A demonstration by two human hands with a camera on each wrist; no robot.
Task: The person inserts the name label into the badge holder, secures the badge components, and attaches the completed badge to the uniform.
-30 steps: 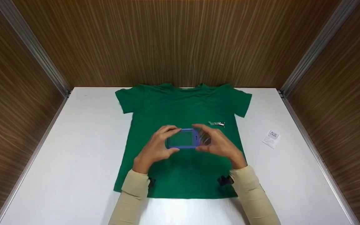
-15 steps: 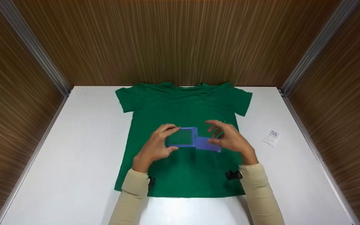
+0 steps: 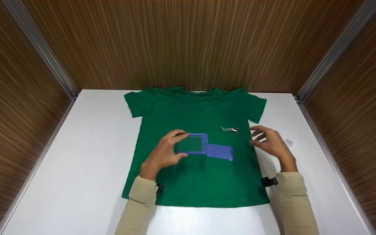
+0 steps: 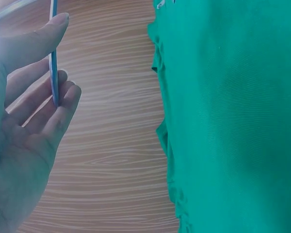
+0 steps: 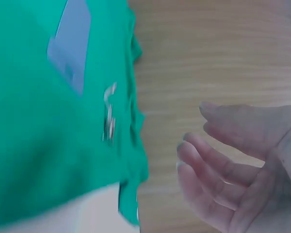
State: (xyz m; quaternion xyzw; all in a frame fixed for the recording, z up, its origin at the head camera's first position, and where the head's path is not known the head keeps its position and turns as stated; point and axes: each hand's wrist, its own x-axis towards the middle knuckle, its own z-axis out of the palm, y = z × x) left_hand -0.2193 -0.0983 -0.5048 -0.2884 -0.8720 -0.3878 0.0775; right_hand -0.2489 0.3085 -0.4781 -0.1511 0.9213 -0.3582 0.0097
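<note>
My left hand (image 3: 165, 151) grips a purple card holder (image 3: 205, 143) by its left end, thumb on the near edge and fingers on the far edge. The holder has a clear window, and its flap (image 3: 220, 152) hangs out to the right. In the left wrist view the card holder (image 4: 54, 73) shows edge-on between thumb and fingers. My right hand (image 3: 271, 143) is off the shirt's right side, fingers loosely bent and nothing in them. Just right of it, a white printed card (image 3: 289, 141) lies on the table, its lower part hidden behind the hand.
A green T-shirt (image 3: 194, 182) lies spread flat on the white table (image 3: 83, 156), beneath the card holder. On the shirt's right side lies a small shiny metal clip with a strap (image 3: 229, 129). Wood-grain panels (image 3: 188, 45) stand at the back and both sides.
My right hand has let go of the card holder and moved right, toward the white card. The holder's flap has swung out to the right. My left hand keeps its grip.
</note>
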